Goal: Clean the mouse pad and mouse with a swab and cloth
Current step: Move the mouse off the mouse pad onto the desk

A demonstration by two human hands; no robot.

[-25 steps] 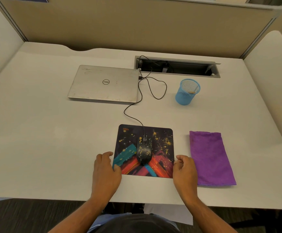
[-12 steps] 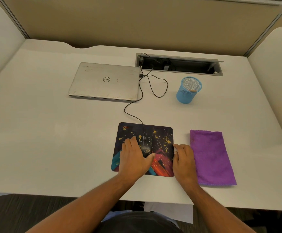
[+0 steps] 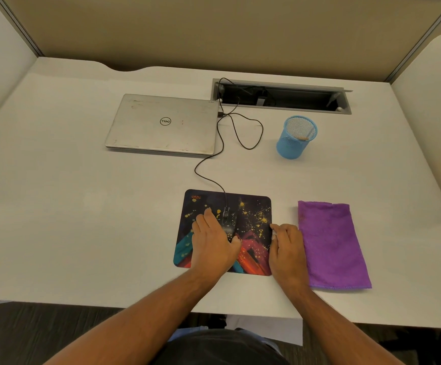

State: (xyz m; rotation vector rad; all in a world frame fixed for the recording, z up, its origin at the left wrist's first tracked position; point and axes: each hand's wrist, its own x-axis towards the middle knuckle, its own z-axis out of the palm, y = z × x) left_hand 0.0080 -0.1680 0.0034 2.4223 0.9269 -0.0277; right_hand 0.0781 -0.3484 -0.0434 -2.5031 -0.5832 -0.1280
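Note:
A colourful mouse pad [image 3: 253, 217] lies near the desk's front edge. On it sits a black wired mouse [image 3: 229, 223], mostly covered by my left hand [image 3: 212, 245], which grips it with fingers along its left side and thumb on its right. My right hand [image 3: 287, 250] rests at the pad's right edge, its curled fingers holding that edge. A folded purple cloth [image 3: 332, 243] lies just right of my right hand. A blue mesh cup [image 3: 294, 139] farther back holds a thin stick [image 3: 304, 138], probably the swab.
A closed silver laptop [image 3: 164, 125] lies at the back left, with the mouse cable [image 3: 206, 175] looping from it to the mouse. A cable slot [image 3: 279, 97] opens in the white desk [image 3: 82, 206] behind. Partition walls surround the desk.
My left hand moved from the pad's front left corner onto the mouse. My right hand slid from the front right corner forward along the pad's right edge.

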